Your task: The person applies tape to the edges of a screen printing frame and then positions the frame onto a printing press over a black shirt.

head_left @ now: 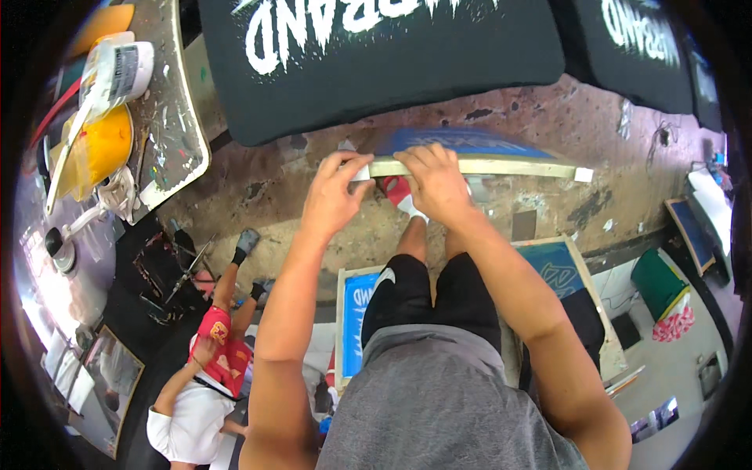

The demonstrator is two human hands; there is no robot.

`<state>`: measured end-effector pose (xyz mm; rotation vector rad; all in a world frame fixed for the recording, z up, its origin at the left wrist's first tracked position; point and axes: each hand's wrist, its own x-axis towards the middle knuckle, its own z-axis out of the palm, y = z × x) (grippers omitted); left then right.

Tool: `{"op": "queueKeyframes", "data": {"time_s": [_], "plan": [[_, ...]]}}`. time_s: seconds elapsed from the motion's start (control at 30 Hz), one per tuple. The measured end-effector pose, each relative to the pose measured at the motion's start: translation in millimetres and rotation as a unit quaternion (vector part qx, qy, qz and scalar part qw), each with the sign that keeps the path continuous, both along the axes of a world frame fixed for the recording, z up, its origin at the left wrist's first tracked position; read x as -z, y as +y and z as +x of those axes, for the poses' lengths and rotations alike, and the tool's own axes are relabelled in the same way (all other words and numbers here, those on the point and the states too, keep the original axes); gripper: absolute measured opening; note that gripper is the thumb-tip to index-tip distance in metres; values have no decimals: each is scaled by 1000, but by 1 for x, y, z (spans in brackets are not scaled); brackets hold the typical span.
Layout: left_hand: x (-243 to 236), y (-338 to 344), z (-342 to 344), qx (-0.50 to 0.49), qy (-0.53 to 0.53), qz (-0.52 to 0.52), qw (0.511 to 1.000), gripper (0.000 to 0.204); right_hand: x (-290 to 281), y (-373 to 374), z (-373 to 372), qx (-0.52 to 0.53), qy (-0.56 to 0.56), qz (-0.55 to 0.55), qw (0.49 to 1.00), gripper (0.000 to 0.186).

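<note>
A screen printing frame (517, 166) stands nearly edge-on in front of me, its blue mesh (462, 142) showing on the far side. My left hand (333, 197) is closed at its left end, thumb and fingers pinching a small white piece (361, 171), tape or a pad. On the frame's top bar my right hand (439, 184) is closed, fingers over the wood. Another white piece (583, 174) sits at the right end. Beyond lies a black fabric piece (376, 94) with white lettering, spread on a flat board; a second black printed piece (638, 59) lies to its right.
A paint-spattered table (176, 117) at the left carries a yellow bucket (106, 149) and a white tub (129, 70). At the lower left is another person (200, 384). Framed screens (341, 313) stand behind my legs; a green bag (659, 278) is at the right.
</note>
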<state>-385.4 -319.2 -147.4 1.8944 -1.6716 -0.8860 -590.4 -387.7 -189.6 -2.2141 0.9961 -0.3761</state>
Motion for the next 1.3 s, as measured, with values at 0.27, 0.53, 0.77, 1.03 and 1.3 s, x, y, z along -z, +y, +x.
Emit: {"op": "queueKeyframes", "data": {"time_s": [0.27,0.53,0.77,1.03,1.3], "plan": [[12,4,15,14,-16,-7,1000,41,6,3,5,22,3,-24,999,36],[18,7,17,20,0,-29,999,40,-7,18,25,65,-42,0,997,41],[24,9,16,13,9,-49,999,40,2,22,39,63,-20,19,998,35],[26,9,18,10,4,-56,998,41,10,23,40,89,-73,-12,993,23],[27,8,19,10,9,-54,998,39,16,26,40,94,-114,-49,988,12]]}}
